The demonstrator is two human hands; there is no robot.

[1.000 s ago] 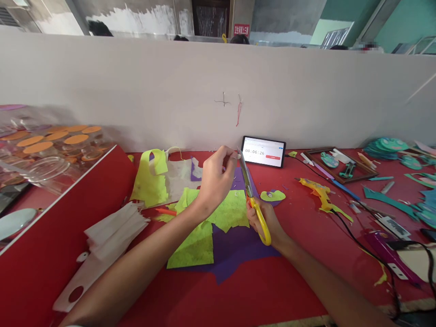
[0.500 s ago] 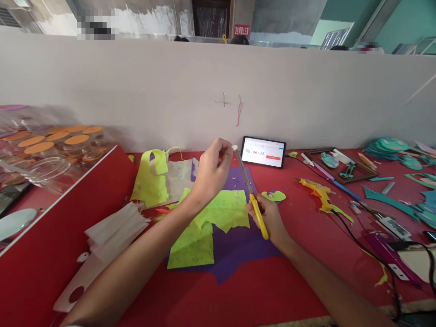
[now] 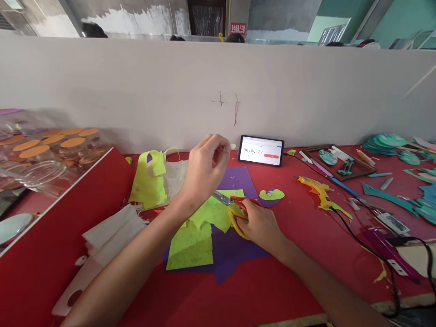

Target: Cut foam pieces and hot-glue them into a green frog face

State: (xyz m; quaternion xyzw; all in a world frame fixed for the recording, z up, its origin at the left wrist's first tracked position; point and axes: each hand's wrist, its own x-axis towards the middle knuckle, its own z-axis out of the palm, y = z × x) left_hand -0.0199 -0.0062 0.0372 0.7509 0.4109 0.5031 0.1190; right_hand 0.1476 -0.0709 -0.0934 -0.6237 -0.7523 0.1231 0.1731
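Note:
My left hand (image 3: 204,170) is raised above the table, its fingertips pinched on a tiny white piece (image 3: 233,146). My right hand (image 3: 257,222) grips yellow-handled scissors (image 3: 231,206), which lie low over the table with their blades pointing left, over yellow-green felt scraps (image 3: 204,222). Under the scraps lies a purple felt sheet (image 3: 235,250). A small yellow-green and purple cut-out (image 3: 271,195) rests just right of the scissors.
A phone (image 3: 260,150) showing a timer leans on the grey partition. A yellow glue gun (image 3: 318,190) with a black cord, a wooden frame (image 3: 340,159) and teal cut-outs (image 3: 388,141) lie to the right. White paper strips (image 3: 112,229) and jars with orange lids (image 3: 51,145) are left.
My right hand has swung the scissors down from pointing upward at my left fingertips to lying near the table. My left hand stays raised, still pinching the white piece. The timer advanced.

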